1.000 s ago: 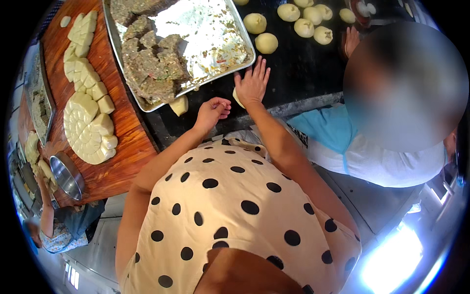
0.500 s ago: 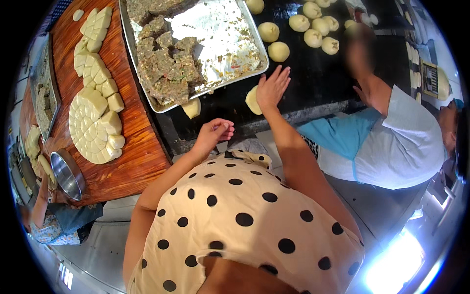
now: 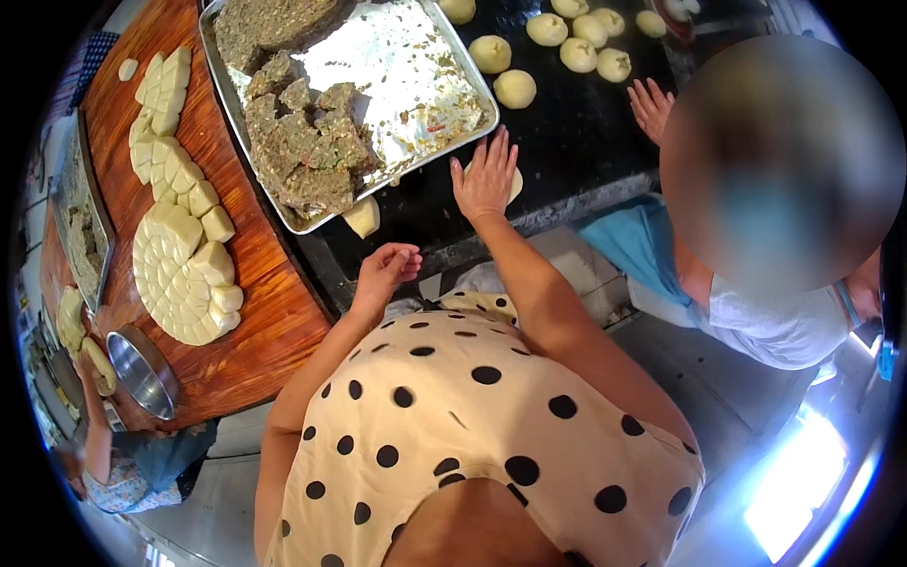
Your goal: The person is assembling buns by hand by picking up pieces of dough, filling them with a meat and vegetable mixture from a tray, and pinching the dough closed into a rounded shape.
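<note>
My right hand (image 3: 486, 180) lies flat, fingers stretched out, on a piece of dough (image 3: 516, 184) on the black worktop. Only the dough's right edge shows from under the palm. In front of my body, over the worktop's near edge, hovers my left hand (image 3: 385, 268). Its fingers are curled against the thumb, and nothing shows in them. Just beyond it, another dough piece (image 3: 363, 218) sits by the near corner of a metal tray (image 3: 484, 121). The tray holds chunky brown-green filling (image 3: 304, 156), heaped mostly on its left side.
Round filled dough balls (image 3: 515, 90) stand beyond my right hand. On the wooden table (image 3: 274, 312) at left lie many cut dough pieces (image 3: 175, 274), a steel bowl (image 3: 142, 373) and another tray (image 3: 80, 217). A co-worker's hand (image 3: 652, 109) is at right; another person (image 3: 132, 472) works lower left.
My right hand has come to lie more squarely over the dough, covering more of it. My left hand stays curled. The co-worker at right has leaned in; the whole view has shifted somewhat.
</note>
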{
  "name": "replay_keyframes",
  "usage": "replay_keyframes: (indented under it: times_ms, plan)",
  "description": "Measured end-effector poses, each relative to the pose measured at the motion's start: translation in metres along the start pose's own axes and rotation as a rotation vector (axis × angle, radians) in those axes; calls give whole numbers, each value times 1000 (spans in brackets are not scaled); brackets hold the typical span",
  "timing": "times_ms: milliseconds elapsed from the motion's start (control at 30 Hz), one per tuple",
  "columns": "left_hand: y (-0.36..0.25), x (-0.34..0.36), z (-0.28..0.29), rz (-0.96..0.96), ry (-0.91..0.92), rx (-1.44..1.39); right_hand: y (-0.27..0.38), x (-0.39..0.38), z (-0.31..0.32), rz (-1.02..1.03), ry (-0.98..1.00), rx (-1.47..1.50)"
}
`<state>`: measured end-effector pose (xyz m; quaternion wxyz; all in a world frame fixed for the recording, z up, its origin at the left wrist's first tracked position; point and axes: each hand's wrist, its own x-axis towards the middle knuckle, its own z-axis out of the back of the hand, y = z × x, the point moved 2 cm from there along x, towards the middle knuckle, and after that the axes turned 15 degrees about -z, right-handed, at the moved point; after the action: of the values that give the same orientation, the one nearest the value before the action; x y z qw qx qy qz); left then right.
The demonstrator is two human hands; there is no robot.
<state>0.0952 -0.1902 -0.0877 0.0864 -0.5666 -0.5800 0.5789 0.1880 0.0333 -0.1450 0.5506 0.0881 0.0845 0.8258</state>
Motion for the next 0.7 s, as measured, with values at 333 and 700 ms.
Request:
replay_keyframes:
  times_ms: [333, 700]
  plan:
    - [-9, 5, -4, 5, -14, -6, -36, -1, 4, 38, 17, 22]
    - [-3, 73, -5, 2, -389, -679, -47, -32, 31, -140, 164, 473]
